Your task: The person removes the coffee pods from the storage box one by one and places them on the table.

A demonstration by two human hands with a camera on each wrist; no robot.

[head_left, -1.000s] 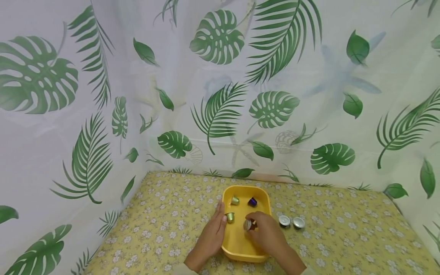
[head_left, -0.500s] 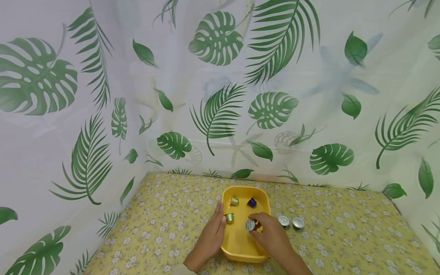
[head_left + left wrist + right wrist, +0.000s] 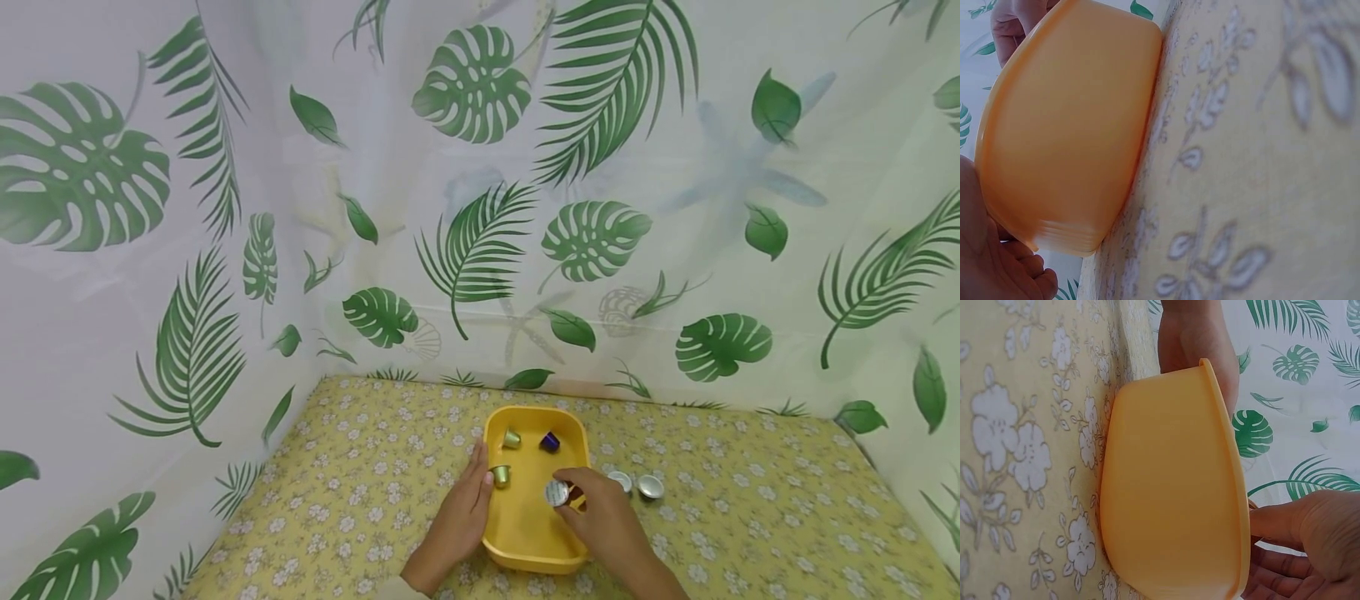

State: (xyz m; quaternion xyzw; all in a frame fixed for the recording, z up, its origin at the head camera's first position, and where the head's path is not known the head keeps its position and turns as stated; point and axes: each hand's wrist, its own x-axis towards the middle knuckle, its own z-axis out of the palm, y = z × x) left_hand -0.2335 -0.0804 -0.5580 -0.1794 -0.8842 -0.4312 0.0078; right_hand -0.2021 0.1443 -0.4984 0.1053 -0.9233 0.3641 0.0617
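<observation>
A yellow plastic tub [image 3: 532, 550] stands on the table in the head view. My left hand [image 3: 461, 510] grips its left wall, thumb at the rim and fingers along the outside. Over the tub's right half, my right hand [image 3: 600, 510] pinches a coffee capsule [image 3: 557, 492] between thumb and fingertips, its silver lid facing me. Inside the tub lie a light green capsule [image 3: 512, 438], a second green capsule [image 3: 501, 476] by my left thumb, and a dark blue capsule [image 3: 550, 442]. The right wrist view shows my right fingers [image 3: 1279, 526] at the rim, the capsule hidden.
Right of the tub, two capsules stand silver side up on the table: one capsule [image 3: 651, 487] in full view, the other capsule [image 3: 620, 481] partly behind my right hand. A flowered yellow cloth [image 3: 750, 500] covers the table. Behind hangs a leaf-patterned white sheet [image 3: 495, 358].
My right hand has drawn the capsule slightly to the right and turned its silver lid toward me. My left hand stays on the tub, and the other capsules have not moved.
</observation>
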